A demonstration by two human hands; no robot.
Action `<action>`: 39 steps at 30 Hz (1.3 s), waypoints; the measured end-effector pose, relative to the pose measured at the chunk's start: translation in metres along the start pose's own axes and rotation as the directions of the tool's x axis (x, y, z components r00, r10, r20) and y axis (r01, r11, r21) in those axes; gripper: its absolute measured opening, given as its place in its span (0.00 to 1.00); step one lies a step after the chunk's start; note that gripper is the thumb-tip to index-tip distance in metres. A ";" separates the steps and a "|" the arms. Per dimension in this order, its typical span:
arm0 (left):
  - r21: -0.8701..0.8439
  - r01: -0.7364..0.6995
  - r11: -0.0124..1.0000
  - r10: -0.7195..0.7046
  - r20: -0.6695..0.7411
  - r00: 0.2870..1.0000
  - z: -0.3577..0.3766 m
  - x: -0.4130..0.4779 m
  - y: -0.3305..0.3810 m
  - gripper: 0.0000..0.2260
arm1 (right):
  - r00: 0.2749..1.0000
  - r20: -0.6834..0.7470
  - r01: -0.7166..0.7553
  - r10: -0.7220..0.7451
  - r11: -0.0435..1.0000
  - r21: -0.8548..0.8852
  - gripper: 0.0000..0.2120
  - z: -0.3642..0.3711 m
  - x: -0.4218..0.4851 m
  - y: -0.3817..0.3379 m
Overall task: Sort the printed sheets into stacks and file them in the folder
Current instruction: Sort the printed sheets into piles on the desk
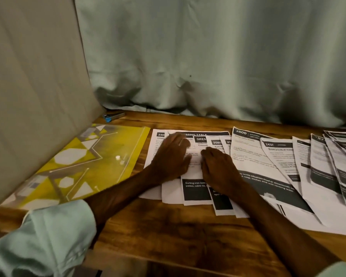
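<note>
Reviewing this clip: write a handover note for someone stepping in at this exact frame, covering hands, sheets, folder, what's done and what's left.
Left hand: flat, fingers spread, pressing on the left group of sheets.
Right hand: on the same group, fingers bent down; whether it pinches a sheet cannot be told.
Fanned sheets: overlap rightward across the wooden table.
Yellow folder: lies left of the sheets, apparently closed.
Done: sheets laid out overlapping; no squared stacks visible.
Left: gather them into stacks and file them in the folder.
</note>
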State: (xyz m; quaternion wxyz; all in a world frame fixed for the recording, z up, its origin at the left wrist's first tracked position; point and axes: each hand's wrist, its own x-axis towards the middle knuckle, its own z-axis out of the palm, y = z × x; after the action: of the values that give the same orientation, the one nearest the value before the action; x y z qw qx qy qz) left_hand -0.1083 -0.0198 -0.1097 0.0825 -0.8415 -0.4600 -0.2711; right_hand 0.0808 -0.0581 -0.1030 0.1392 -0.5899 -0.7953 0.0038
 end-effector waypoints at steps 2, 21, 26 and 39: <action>0.115 0.133 0.984 -0.140 0.052 0.989 -0.016 -0.003 -0.013 0.27 | 1.000 0.007 0.012 -0.012 1.000 -0.003 0.22 -0.004 0.000 -0.003; 0.297 0.594 0.748 -0.664 0.334 0.669 -0.032 -0.038 -0.066 0.47 | 0.997 0.021 0.076 -0.079 0.990 0.116 0.31 0.014 0.007 -0.080; 0.285 0.604 0.745 -0.668 0.316 0.674 -0.026 -0.028 -0.071 0.45 | 0.995 0.047 0.084 -0.090 0.991 0.107 0.27 0.014 0.012 -0.071; 0.172 0.337 0.926 -0.368 0.194 0.910 -0.031 -0.021 -0.029 0.27 | 0.999 0.030 0.015 -0.016 0.999 0.044 0.18 -0.032 0.004 -0.029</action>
State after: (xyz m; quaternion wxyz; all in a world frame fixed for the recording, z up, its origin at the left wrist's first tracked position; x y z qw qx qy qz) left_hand -0.1531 -0.0310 -0.0982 0.0366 -0.7619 -0.6281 -0.1540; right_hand 0.0600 -0.0680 -0.0666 0.1401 -0.5805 -0.8016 0.0293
